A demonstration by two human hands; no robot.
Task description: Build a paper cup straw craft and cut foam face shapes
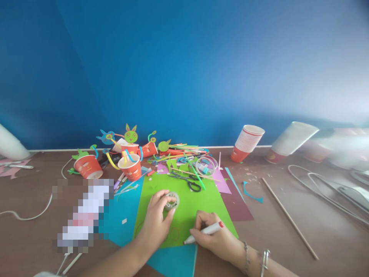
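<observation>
My left hand (158, 215) grips a small roll of clear tape (176, 197) over the green sheet of paper (184, 184), fingers at its rim and thumb below. In my right hand (213, 234) is a white marker (211, 228) with a red end, its tip down at the green paper's near edge. Faint round outlines (174, 234) are drawn on the paper between my hands. Blue paper (175, 261) lies beneath the green sheet. Black-handled scissors (193, 186) rest on the sheet's far part, beyond both hands.
Decorated red paper cups (131, 169) stand at the back left, near a pixelated oblong area (86, 215). Straws and scraps (184, 150) pile up behind the paper. Stacked cups (248, 142) lean at the back right. A thin wooden stick (290, 217) and cables (325, 188) lie at the right.
</observation>
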